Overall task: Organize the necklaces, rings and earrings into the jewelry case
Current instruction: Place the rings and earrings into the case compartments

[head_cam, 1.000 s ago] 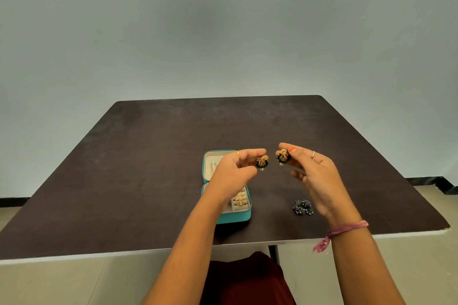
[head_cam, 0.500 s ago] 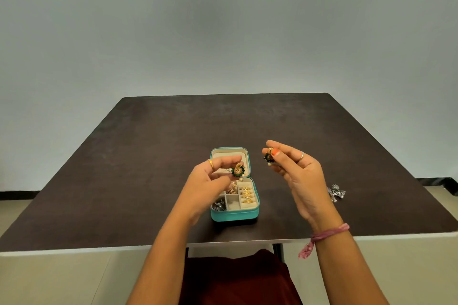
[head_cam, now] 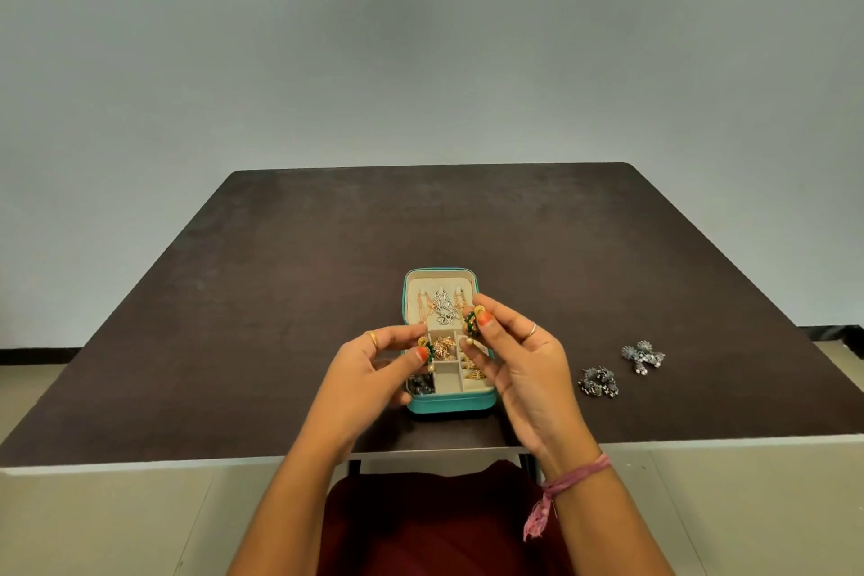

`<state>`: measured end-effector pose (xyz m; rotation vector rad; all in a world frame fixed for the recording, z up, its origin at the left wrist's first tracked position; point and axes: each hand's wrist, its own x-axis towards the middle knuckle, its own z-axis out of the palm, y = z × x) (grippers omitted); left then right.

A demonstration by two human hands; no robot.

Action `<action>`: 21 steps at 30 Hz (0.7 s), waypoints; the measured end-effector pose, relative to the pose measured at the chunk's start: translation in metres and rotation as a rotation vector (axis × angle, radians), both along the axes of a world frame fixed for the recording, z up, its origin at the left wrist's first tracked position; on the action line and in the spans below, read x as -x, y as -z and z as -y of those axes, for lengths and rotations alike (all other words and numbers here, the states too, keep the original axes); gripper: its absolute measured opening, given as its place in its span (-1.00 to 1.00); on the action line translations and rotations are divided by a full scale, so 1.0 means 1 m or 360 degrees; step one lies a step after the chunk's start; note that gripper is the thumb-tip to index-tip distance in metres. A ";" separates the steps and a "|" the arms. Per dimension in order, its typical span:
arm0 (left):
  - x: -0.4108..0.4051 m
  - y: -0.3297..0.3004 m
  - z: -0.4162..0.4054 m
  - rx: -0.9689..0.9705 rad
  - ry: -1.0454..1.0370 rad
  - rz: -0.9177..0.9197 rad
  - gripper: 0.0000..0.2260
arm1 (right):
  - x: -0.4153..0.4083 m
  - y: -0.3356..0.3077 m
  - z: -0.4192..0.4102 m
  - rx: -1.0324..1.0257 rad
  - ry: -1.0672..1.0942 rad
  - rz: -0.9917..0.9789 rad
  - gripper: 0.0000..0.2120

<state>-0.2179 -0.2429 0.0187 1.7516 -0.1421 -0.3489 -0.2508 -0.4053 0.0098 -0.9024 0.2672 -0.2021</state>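
Note:
An open teal jewelry case (head_cam: pixel 451 403) lies on the dark table (head_cam: pixel 280 295) near its front edge. Necklaces (head_cam: pixel 442 306) hang in the lid half, and gold pieces (head_cam: pixel 443 347) fill some compartments. My left hand (head_cam: pixel 369 372) pinches a green and gold earring (head_cam: pixel 426 348) over the case's left compartments. My right hand (head_cam: pixel 523 355) pinches the matching green and gold earring (head_cam: pixel 472 320) above the case's right side. Two dark silver earrings (head_cam: pixel 598 381) (head_cam: pixel 643 355) lie on the table to the right of my right hand.
The table's front edge (head_cam: pixel 701 442) runs just below the case. A dark red garment (head_cam: pixel 435 519) covers my lap below it. A pink thread band (head_cam: pixel 568 482) circles my right wrist. A plain grey wall (head_cam: pixel 421 61) stands behind the table.
Both hands have come down and closer together over the open case, each still pinching its earring. The view has tilted so the case and both silver earrings show more fully.

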 end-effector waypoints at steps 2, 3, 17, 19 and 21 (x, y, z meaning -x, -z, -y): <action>0.002 0.001 0.000 -0.0060 -0.0009 0.0039 -0.79 | 0.002 0.006 -0.003 0.0016 0.0018 -0.0009 -0.78; 0.003 0.002 0.001 -0.0099 -0.0006 0.0062 -0.79 | 0.004 0.009 -0.004 0.0020 0.0034 -0.0013 -0.78; 0.011 0.003 0.037 -0.0820 0.0083 0.0150 -0.75 | 0.005 0.025 -0.006 -0.0095 0.0181 -0.0015 -0.73; 0.011 0.000 0.043 -0.0970 0.0091 0.0145 -0.78 | 0.005 0.025 -0.007 -0.0107 0.0184 -0.0017 -0.76; 0.010 -0.005 0.049 -0.1158 0.0157 0.0170 -0.79 | 0.005 0.025 -0.007 -0.0107 0.0188 -0.0013 -0.77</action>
